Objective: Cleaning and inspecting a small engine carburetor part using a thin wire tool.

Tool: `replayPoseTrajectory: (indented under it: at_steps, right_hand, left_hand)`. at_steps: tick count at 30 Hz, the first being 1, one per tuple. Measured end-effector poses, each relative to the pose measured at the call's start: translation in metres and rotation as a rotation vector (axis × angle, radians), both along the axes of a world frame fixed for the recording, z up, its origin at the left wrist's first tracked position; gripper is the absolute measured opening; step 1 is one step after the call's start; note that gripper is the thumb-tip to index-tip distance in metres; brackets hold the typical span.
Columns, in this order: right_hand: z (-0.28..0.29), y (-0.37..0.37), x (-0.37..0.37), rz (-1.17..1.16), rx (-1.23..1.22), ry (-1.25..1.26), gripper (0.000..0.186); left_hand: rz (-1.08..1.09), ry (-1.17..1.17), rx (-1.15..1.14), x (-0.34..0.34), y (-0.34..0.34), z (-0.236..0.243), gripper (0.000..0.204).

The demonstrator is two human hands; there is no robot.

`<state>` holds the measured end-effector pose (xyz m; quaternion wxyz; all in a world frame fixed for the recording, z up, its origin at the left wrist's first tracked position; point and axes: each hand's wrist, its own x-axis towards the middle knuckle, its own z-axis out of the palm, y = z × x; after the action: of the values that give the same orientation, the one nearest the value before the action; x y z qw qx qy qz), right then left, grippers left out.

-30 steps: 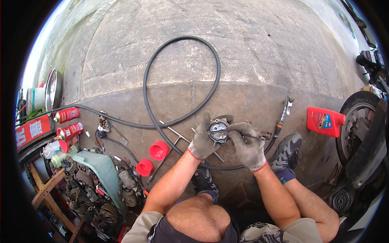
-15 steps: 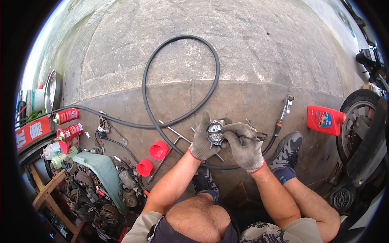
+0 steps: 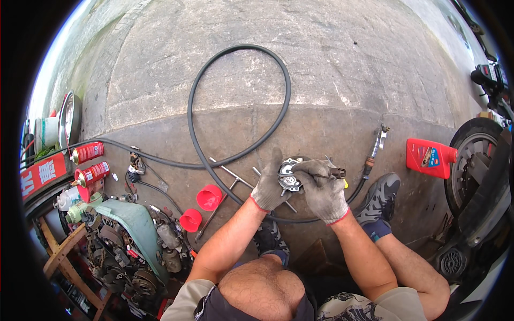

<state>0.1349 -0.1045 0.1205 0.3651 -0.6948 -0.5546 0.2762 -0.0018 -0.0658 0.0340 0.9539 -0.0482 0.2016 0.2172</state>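
Observation:
My left hand, in a grey work glove with red trim, is closed around a round silver metal part that looks like a carburetor, its open cavity facing up. My right hand, gloved the same way, pinches a slim tool with a dark blunt end that sticks out to the right past the knuckles. The tool's other end reaches over the metal part; the fingers hide just where it touches. Something small and yellow shows beside the right hand.
A looped black hose lies on the concrete, ending in an air gun. A T-handle wrench and red cups lie left of my hands. A red jug stands right; a green bin of parts sits lower left.
The metal part has turned and shifted slightly to the right in my left hand. My right hand has tilted, and the tool's dark end has swung up and left.

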Motion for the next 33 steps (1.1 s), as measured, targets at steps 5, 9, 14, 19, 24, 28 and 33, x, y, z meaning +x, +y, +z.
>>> replayPoseTrajectory:
  at_steps: [5, 9, 14, 19, 24, 28, 33]
  right_hand:
    - [-0.004, -0.002, 0.004, 0.009, 0.043, 0.018, 0.009]
    - [-0.003, -0.002, 0.011, 0.189, 0.072, -0.162, 0.011]
    - [-0.006, -0.005, 0.004, 0.004, 0.018, 0.158, 0.016]
    - [-0.003, -0.008, 0.001, -0.026, -0.031, 0.135, 0.012]
    - [-0.003, -0.007, 0.003, -0.028, -0.021, 0.129, 0.011]
    - [-0.003, -0.006, 0.002, -0.032, -0.017, 0.111, 0.01]
    - [0.0, -0.005, 0.006, -0.012, -0.037, 0.122, 0.009]
  left_hand:
    - [0.014, 0.058, -0.002, 0.004, 0.001, 0.008, 0.076]
    - [0.003, 0.053, 0.034, 0.007, 0.003, 0.014, 0.078]
    - [-0.007, 0.049, 0.033, 0.005, -0.005, -0.004, 0.079]
    - [-0.005, 0.06, 0.058, 0.005, -0.002, 0.004, 0.079]
    - [0.01, 0.095, 0.046, 0.006, -0.004, 0.001, 0.077]
    - [0.012, 0.106, 0.044, 0.005, -0.004, -0.001, 0.076]
    - [0.019, 0.104, 0.042, 0.008, -0.001, 0.008, 0.073]
